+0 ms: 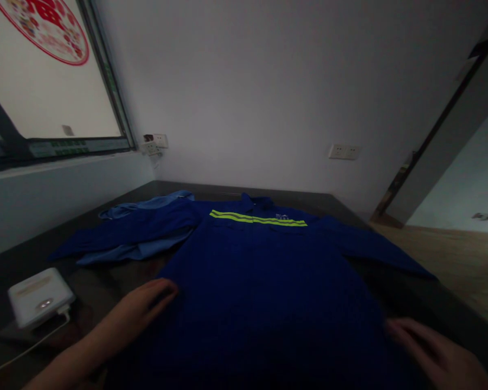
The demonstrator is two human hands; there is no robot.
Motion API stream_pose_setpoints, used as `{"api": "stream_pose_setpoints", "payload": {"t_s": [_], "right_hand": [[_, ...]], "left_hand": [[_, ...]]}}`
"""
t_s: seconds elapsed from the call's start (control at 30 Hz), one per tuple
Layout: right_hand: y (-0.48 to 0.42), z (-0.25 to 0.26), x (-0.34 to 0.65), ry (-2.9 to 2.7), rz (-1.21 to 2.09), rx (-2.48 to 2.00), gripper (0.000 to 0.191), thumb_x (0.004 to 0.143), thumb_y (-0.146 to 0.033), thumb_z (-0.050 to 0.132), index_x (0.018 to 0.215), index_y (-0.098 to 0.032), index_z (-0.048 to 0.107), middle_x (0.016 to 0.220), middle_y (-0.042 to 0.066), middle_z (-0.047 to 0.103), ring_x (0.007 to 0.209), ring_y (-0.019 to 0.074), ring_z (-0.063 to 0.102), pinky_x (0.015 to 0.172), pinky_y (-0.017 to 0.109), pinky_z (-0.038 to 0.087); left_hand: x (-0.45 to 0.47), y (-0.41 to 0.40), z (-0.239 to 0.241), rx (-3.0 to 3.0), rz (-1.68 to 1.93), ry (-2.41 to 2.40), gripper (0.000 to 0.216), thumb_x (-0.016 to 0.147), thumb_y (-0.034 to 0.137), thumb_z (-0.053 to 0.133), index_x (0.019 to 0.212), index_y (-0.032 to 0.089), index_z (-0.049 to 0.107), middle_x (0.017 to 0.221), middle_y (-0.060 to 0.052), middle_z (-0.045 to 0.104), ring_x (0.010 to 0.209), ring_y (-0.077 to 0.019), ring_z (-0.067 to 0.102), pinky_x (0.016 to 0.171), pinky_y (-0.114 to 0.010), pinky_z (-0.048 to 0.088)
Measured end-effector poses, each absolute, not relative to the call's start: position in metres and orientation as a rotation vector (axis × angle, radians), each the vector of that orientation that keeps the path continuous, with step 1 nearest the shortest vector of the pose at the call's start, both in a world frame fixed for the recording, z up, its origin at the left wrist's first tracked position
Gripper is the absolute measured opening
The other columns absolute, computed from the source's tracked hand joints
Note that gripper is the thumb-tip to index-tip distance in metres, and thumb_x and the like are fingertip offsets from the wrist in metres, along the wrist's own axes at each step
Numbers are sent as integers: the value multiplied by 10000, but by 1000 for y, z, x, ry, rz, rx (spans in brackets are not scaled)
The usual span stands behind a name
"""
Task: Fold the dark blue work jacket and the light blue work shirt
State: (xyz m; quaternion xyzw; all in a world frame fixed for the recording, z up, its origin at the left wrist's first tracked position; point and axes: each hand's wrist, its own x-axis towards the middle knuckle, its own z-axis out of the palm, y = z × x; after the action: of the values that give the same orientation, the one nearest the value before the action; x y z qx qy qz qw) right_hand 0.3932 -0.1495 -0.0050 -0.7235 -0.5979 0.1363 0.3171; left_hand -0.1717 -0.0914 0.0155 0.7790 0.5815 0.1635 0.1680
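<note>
A dark blue work jacket (264, 281) with yellow-green reflective stripes across the chest lies spread flat on a dark table (106, 206), sleeves stretched out to both sides. My left hand (146, 303) rests on the jacket's left edge near the hem, fingers extended and flat. My right hand (431, 346) lies on the jacket's lower right edge, fingers stretched out. Neither hand grips the cloth.
Another blue garment (142, 227) lies crumpled at the back left of the table. A white power bank (40, 298) with a cable sits at the left front. Wall sockets (344, 151) are on the wall; a window is at left and a doorway at right.
</note>
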Motion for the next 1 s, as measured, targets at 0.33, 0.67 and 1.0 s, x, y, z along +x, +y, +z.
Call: {"api": "stream_pose_setpoints", "payload": {"t_s": [0.33,0.67,1.0], "right_hand": [[-48,-36,304,-2399,266,-1690,563,905,-605,313,1412,-366,360,1517,6,281,1403,275,200,1116,587,139],[-89,-46,309,-2416,264,-1691,541,919,-582,302,1432,-415,272,1530,-24,231,1410,258,165,1128,566,131],[-105,-34,308,-2369,290,-1670,505,879,-590,418,1301,-339,535,1415,41,468,1333,307,365,1083,573,272]], "left_hand": [[-137,-35,-47,2758,219,1519,489,960,435,333,1440,385,254,1526,-13,271,1391,-259,268,1099,-525,264],[-145,-79,-44,2779,161,1542,503,959,453,328,1445,400,209,1521,3,269,1375,-257,305,1093,-520,286],[-150,-88,-17,2617,210,1479,473,939,429,400,1400,323,394,1451,-47,420,1279,-246,449,1037,-426,393]]}}
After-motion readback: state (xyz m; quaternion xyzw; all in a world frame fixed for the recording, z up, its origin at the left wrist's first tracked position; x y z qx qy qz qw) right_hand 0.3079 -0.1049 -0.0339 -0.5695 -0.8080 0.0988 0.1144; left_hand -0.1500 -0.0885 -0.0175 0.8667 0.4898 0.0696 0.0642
